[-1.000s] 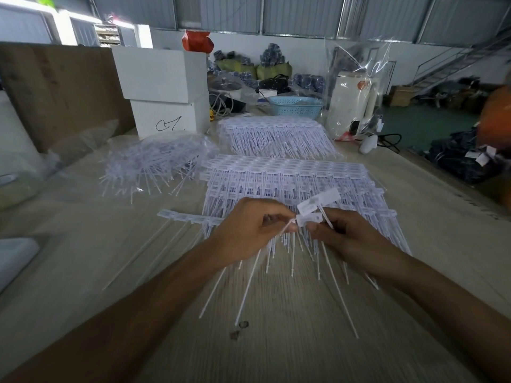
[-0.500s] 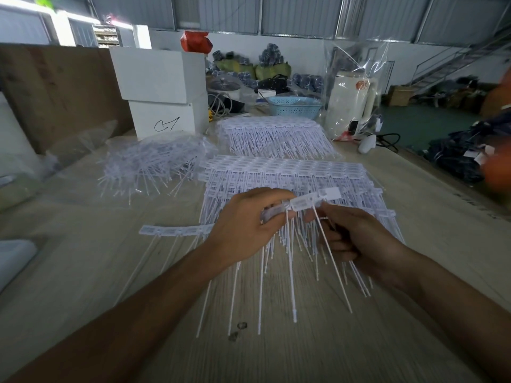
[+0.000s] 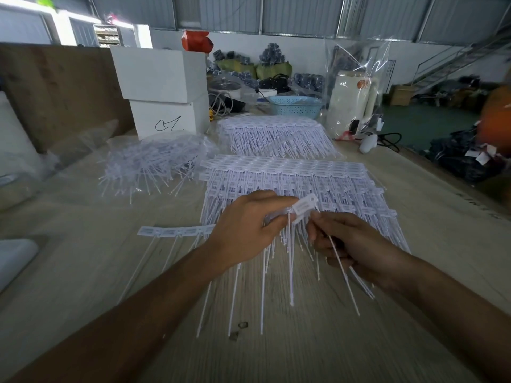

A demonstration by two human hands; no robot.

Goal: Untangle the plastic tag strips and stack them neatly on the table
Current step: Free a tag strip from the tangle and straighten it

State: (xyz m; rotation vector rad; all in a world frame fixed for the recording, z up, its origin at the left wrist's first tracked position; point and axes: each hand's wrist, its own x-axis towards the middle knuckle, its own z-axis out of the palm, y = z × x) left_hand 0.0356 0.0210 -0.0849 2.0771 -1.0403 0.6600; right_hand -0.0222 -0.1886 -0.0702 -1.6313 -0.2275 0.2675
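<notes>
On the left of the worktop (image 3: 83, 272) a loose tangled heap of tags (image 3: 154, 164) waits beside two stacked white boxes (image 3: 163, 92); what they hold I cannot tell. The left hand (image 3: 246, 230) has its fingers curled round the header of a tag strip (image 3: 302, 207), tails hanging. The right hand (image 3: 351, 244) pinches one thin tail (image 3: 343, 269). I'd draw that tail out slowly, straight along its length, without yanking. Behind lies the neat stack (image 3: 293, 178). Further right, the blue basket (image 3: 296, 106) shows nothing inside from here.
</notes>
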